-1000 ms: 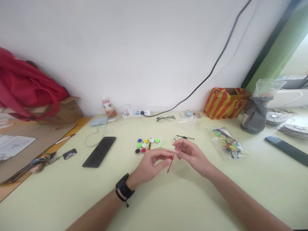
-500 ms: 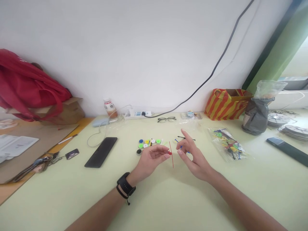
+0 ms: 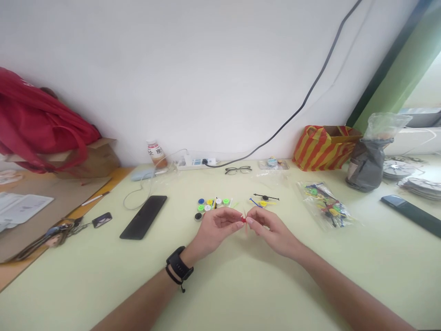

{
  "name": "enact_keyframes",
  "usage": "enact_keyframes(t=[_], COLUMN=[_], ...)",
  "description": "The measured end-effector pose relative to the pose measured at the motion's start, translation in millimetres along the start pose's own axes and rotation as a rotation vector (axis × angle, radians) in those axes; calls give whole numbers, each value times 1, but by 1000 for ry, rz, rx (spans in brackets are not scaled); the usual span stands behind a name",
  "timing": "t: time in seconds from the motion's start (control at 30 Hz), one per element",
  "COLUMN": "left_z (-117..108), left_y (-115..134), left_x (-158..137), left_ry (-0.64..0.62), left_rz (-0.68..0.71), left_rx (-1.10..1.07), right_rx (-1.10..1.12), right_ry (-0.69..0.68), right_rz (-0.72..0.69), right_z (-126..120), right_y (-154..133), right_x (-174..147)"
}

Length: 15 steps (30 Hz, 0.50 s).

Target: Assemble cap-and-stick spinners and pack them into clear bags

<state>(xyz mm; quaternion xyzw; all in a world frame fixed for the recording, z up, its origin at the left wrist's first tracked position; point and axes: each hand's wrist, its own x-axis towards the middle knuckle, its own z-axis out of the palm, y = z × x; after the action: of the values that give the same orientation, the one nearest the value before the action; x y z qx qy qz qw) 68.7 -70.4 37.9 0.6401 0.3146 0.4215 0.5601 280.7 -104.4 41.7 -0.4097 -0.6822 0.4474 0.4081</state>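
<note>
Between my hands is a small red plastic spinner (image 3: 244, 220) with a thin upright arrow, which looks faint and blurred. My left hand (image 3: 215, 230) pinches its hub from the left. My right hand (image 3: 275, 233) is closed too, thumb and fingertips at the hub from the other side, partly covering it. Just beyond the left hand lie several round bases, among them a green one (image 3: 225, 201) and a black one (image 3: 198, 216), beside a few thin sticks. Past the right hand rest loose spinner arrows: a black one (image 3: 265, 197), a yellow one and a blue one.
A clear bag of spinner parts (image 3: 327, 204) lies to the right, near a dark phone-like slab (image 3: 413, 214). Leftward is a black phone (image 3: 144, 217). Glasses (image 3: 238, 170), a power strip (image 3: 196, 164) and a bottle (image 3: 156, 154) line the wall; a striped bag (image 3: 320, 149) stands back right.
My right hand has moved left and closed its fingertips at the red spinner's hub. The spinner's arrow, sharp red before, now looks blurred. My left hand keeps its pinch.
</note>
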Motion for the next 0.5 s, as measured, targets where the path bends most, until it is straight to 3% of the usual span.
enact_keyframes(t=[0.33,0.43,0.5], left_z=[4,5,2], left_y=[-2,-1,-2], left_x=[-3,-5,-5], left_ry=[-67,-87,-33], left_rz=[141,131,137], left_rx=[234,337,483], right_rx=[43,-62,-253], right_ry=[-136,-145,-116], right_rz=[178,153,105], right_z=[-3,-3,-4], right_y=[-2,0,3], right_x=[3,2,1])
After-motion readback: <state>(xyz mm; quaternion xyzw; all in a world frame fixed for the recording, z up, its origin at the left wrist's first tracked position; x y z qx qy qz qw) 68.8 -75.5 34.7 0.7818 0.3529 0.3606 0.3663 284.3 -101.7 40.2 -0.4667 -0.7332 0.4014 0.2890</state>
